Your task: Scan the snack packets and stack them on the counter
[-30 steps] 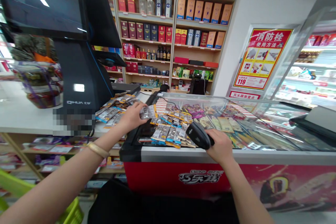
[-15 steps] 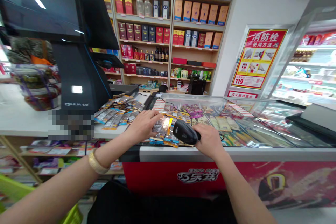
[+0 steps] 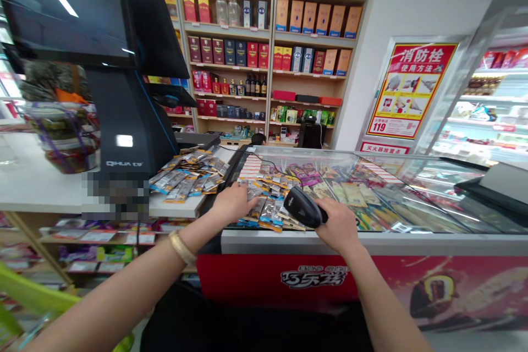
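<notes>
My right hand (image 3: pixel 339 225) is wrapped round the handle of a black barcode scanner (image 3: pixel 304 207), whose head points left over the freezer's glass top. Below and left of the scanner lies a loose pile of small clear packets (image 3: pixel 270 212) with orange and blue edges. At the left of this pile, my left hand (image 3: pixel 233 202) has its fingers closed on one small packet (image 3: pixel 252 191); the fingers partly cover it. A second heap of similar packets (image 3: pixel 187 176) rests on the white counter, left of my left hand.
A black till screen (image 3: pixel 70 19) stands on the white counter (image 3: pixel 25 192) at left, beside strapped jars (image 3: pixel 68 137). The glass-topped freezer (image 3: pixel 412 242) runs right, with packaged goods inside. Shelves of boxes and bottles (image 3: pixel 247 55) stand behind. A lime-green chair or basket (image 3: pixel 37 297) is lower left.
The scanner and my right hand have shifted slightly right. My left hand is a little lower, now gripping a packet. The bright light spot on the packets is gone.
</notes>
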The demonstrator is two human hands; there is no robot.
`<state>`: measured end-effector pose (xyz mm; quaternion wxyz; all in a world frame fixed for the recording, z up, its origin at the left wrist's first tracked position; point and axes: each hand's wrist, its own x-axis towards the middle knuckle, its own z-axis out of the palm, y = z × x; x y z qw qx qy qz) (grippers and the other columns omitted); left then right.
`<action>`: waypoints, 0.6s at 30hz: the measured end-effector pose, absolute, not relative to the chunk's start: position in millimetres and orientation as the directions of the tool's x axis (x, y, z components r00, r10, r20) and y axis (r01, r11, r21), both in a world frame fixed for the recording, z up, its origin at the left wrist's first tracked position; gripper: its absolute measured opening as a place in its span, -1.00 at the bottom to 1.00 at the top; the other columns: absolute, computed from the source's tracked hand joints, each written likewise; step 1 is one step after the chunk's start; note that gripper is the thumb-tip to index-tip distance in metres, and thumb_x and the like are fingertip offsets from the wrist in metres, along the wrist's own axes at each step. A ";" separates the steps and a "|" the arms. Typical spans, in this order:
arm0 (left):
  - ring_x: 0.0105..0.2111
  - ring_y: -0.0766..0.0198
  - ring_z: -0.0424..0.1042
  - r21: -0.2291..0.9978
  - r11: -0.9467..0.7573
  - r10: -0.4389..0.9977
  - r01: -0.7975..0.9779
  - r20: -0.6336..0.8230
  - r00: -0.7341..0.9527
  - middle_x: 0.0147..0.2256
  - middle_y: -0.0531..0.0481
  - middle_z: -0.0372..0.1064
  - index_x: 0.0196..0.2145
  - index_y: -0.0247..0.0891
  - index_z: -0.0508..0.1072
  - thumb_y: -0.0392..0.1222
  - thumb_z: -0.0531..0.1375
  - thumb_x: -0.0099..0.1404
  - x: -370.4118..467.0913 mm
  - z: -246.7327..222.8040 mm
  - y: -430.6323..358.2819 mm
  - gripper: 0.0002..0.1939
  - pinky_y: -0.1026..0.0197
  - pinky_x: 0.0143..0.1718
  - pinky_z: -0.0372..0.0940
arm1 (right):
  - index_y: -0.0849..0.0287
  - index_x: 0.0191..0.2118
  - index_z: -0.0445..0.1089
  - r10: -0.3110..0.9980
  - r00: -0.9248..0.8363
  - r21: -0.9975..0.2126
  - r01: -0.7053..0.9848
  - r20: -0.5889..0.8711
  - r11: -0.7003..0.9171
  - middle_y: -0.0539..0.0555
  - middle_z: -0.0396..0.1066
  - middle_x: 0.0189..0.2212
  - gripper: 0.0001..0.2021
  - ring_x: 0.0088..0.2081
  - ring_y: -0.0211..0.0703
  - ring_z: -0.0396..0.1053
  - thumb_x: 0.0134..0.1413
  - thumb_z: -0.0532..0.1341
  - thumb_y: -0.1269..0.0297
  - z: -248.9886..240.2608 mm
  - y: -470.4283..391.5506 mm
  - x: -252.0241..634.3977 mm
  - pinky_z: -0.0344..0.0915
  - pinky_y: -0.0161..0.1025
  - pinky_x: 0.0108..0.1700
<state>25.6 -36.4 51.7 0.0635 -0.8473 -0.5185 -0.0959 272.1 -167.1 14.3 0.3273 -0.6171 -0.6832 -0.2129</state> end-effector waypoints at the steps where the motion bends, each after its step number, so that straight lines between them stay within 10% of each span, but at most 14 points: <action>1: -0.12 -0.11 0.45 -0.028 -0.421 0.886 0.906 0.201 0.418 -0.08 -0.42 0.38 -0.03 -0.47 0.44 0.19 -0.03 0.30 31.0 50.7 -36.2 -0.36 0.01 -0.13 0.31 | 0.09 -0.23 0.43 0.703 -0.028 -0.108 0.983 0.710 0.149 0.04 0.49 -0.35 -0.69 -0.28 -0.10 0.42 -0.20 0.15 0.45 13.1 -166.4 272.8 0.17 -0.25 -0.27; 11: -0.05 -0.10 0.37 -0.021 -0.467 0.862 0.884 0.213 0.460 -0.11 -0.40 0.40 -0.24 -0.42 0.56 0.22 -0.13 0.33 48.6 37.9 -40.1 -0.32 -0.01 -0.01 0.24 | 0.09 -0.25 0.44 0.685 -0.022 -0.099 0.986 0.728 0.137 0.06 0.51 -0.32 -0.69 -0.29 -0.09 0.43 -0.20 0.15 0.46 7.0 -167.2 277.1 0.20 -0.25 -0.27; 18: -0.05 0.05 0.35 0.067 -0.450 0.807 0.891 0.459 0.373 -0.07 -0.20 0.37 -0.03 -0.26 0.48 0.08 0.06 0.28 1.5 40.5 -9.6 -0.54 0.12 -0.02 0.26 | 0.09 -0.24 0.45 0.686 -0.024 -0.083 0.989 0.727 0.123 0.07 0.51 -0.32 -0.68 -0.27 -0.08 0.43 -0.19 0.14 0.46 4.2 -166.5 279.7 0.20 -0.25 -0.25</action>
